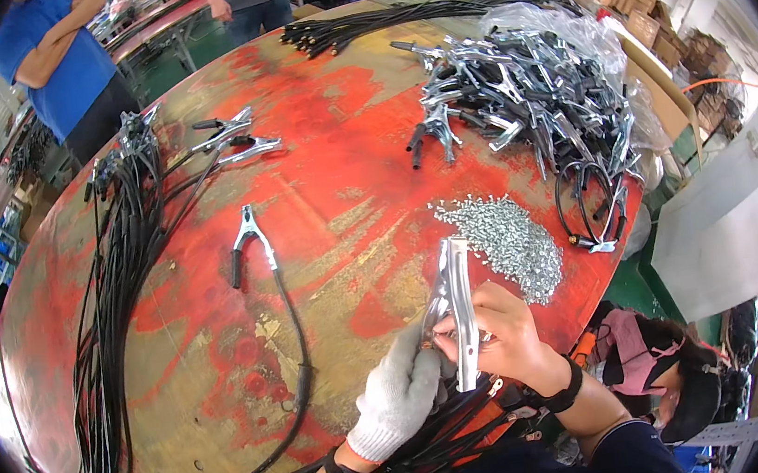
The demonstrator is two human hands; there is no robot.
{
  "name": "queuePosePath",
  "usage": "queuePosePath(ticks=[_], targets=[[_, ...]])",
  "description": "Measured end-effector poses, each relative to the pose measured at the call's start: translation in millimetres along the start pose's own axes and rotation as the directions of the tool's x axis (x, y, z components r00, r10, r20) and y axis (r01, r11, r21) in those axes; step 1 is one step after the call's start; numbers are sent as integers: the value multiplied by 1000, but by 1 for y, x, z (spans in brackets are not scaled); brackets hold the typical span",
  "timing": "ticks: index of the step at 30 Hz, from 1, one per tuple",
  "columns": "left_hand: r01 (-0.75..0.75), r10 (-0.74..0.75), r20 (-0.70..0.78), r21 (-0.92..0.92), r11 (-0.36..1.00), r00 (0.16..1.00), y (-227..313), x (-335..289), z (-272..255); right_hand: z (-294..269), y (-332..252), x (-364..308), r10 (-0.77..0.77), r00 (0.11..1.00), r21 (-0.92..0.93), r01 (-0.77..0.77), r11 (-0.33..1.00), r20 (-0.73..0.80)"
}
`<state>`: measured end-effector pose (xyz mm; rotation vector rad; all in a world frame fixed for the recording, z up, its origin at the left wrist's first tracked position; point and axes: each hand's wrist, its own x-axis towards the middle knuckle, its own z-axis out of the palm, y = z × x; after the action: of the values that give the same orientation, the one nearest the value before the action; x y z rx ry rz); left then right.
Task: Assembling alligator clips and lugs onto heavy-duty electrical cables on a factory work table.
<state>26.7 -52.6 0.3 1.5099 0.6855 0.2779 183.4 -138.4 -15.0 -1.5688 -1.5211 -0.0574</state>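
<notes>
A silver metal spring clamp (463, 316) stands upright before me, its jaw end pointing away. My left hand (391, 405), in a white knit glove, is closed around its lower left side. Bare and closed, my right hand (502, 330) has thumb and fingertips pinched at the clamp's handles; whatever they pinch is hidden. Beyond the right hand lies a heap of small silver screws (515, 244). Black cables (448, 434) with metal end lugs run beneath my wrists. A clamp joined to a black cable (251, 237) lies flat left of centre.
A large pile of clamps with black grips (526, 93) covers the far right, by clear plastic. A thick bundle of black cables (122, 238) runs along the left of the worn red table (327, 186); more cables (392, 18) lie at the far edge. Two people stand beyond.
</notes>
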Motion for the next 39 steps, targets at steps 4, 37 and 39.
queuePosePath(ticks=[4, 37, 39], targets=[[-90, 91, -37, 29, 995, 995, -10, 0, 1, 5, -3, 6, -56, 998, -43, 57, 997, 11], [23, -22, 24, -57, 998, 999, 2, 1, -1, 8, 4, -2, 24, 1000, 28, -24, 999, -19], [43, -42, 20, -49, 998, 999, 7, 1, -2, 0, 0, 2, -76, 996, -18, 77, 997, 42]])
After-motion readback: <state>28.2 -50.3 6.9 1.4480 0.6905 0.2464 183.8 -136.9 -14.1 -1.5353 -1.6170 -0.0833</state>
